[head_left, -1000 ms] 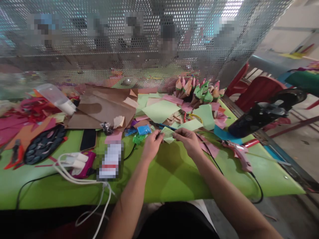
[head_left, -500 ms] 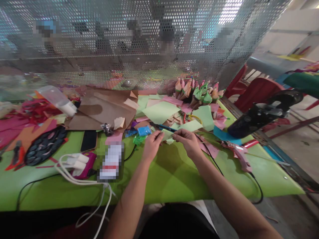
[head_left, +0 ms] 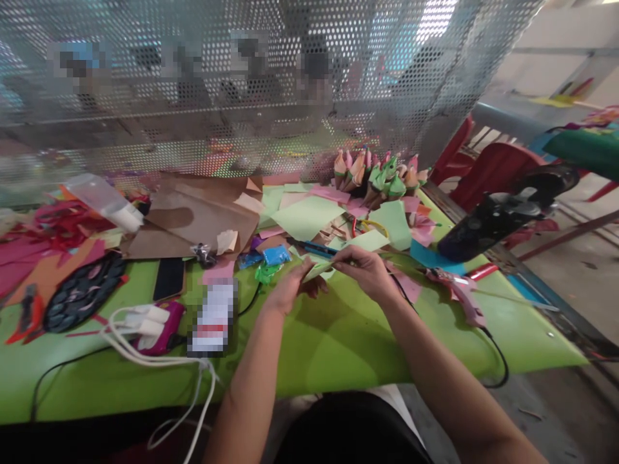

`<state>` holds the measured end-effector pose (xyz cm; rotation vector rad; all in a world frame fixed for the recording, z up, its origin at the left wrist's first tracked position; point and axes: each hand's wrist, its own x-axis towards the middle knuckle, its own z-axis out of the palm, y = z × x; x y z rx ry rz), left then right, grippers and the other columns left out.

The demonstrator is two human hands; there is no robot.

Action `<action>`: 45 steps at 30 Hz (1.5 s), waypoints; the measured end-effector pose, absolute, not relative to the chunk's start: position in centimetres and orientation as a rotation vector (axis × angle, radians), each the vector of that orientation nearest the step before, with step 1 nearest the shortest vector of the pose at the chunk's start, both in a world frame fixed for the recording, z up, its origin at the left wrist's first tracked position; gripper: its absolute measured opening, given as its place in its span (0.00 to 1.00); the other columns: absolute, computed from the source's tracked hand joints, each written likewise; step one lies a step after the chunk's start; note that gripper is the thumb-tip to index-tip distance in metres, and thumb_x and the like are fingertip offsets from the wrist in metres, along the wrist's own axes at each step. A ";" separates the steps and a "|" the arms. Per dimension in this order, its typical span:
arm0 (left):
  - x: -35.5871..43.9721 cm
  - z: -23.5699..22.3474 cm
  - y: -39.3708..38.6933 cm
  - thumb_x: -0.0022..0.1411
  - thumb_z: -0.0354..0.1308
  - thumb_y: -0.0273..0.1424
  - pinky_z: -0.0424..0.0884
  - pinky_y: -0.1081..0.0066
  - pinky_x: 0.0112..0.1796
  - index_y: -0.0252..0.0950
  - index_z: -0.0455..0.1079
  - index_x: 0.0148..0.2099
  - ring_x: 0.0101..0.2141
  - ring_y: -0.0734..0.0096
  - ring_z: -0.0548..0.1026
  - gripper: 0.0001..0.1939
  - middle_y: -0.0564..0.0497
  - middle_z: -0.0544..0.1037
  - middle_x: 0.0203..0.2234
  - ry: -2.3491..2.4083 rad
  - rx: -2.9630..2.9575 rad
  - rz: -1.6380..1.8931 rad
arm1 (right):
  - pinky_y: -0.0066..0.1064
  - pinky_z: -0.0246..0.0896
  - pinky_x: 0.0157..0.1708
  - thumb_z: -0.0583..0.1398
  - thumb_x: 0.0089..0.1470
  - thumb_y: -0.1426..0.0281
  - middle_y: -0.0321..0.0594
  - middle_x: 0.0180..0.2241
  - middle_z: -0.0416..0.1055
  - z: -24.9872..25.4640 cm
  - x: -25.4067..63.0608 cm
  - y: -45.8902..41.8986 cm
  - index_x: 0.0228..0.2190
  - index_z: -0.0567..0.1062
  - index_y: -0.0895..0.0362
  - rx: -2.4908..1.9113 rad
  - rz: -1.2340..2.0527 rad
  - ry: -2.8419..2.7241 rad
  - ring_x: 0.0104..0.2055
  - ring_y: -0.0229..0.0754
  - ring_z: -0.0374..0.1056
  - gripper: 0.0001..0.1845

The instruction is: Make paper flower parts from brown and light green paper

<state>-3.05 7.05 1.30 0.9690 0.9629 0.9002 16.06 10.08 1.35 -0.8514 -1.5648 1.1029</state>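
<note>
Both my hands meet over the green table (head_left: 338,341), pinching a small light green paper piece (head_left: 316,269) between them. My left hand (head_left: 290,288) grips its near left end with curled fingers. My right hand (head_left: 368,269) holds the other end, fingers closed. Just beyond the hands lie a blue-handled tool (head_left: 314,247), loose green paper sheets (head_left: 309,216) and pink paper sheets (head_left: 331,193). A cluster of folded paper cones (head_left: 380,177) stands at the back.
A glue gun (head_left: 459,290) with its black cord lies right of my hands. A phone (head_left: 169,278), white charger cables (head_left: 145,322), brown paper (head_left: 193,216), a clear bottle (head_left: 104,200) and a dark tray (head_left: 82,293) fill the left. A perforated metal screen (head_left: 242,90) backs the table.
My left hand has turned and dropped slightly, tilting the paper piece flatter. The right hand keeps its pinch. The view has shifted a little to the right.
</note>
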 end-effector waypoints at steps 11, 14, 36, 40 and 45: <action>-2.5 1.2 7.2 0.60 0.60 0.51 0.69 0.74 0.28 0.38 0.71 0.37 0.27 0.72 0.71 0.20 0.54 0.74 0.28 1.184 1.313 1.174 | 0.32 0.64 0.36 0.65 0.51 0.54 0.37 0.32 0.74 1.0 15.3 10.0 0.44 0.77 0.53 -0.897 1.333 -1.330 0.34 0.40 0.68 0.23; -2.4 1.2 7.1 0.66 0.54 0.47 0.69 0.73 0.31 0.39 0.72 0.39 0.30 0.69 0.73 0.17 0.52 0.76 0.30 1.317 1.524 1.195 | 0.31 0.61 0.31 0.67 0.47 0.52 0.36 0.28 0.72 1.0 14.9 9.9 0.33 0.78 0.55 -0.944 1.343 -1.333 0.29 0.38 0.65 0.20; -2.1 1.0 7.7 0.66 0.51 0.44 0.64 0.72 0.31 0.40 0.69 0.33 0.28 0.68 0.70 0.15 0.53 0.73 0.25 1.446 1.741 1.272 | 0.26 0.51 0.24 0.66 0.47 0.57 0.29 0.21 0.65 -1.2 13.6 10.7 0.25 0.71 0.56 -1.088 1.087 -1.593 0.24 0.34 0.58 0.16; -3.0 0.9 8.4 0.62 0.54 0.48 0.63 0.72 0.29 0.40 0.70 0.31 0.26 0.69 0.66 0.17 0.54 0.71 0.21 1.504 1.680 1.364 | 0.26 0.59 0.26 0.63 0.53 0.59 0.33 0.23 0.73 -0.9 14.2 11.2 0.30 0.76 0.57 -1.154 0.977 -1.716 0.25 0.36 0.66 0.13; -3.9 0.5 9.1 0.60 0.56 0.49 0.67 0.71 0.33 0.40 0.70 0.30 0.30 0.67 0.69 0.18 0.53 0.73 0.24 1.524 1.515 1.529 | 0.28 0.64 0.30 0.60 0.55 0.66 0.37 0.29 0.78 2.2 18.9 11.6 0.37 0.80 0.57 -1.353 0.764 -1.783 0.29 0.39 0.72 0.10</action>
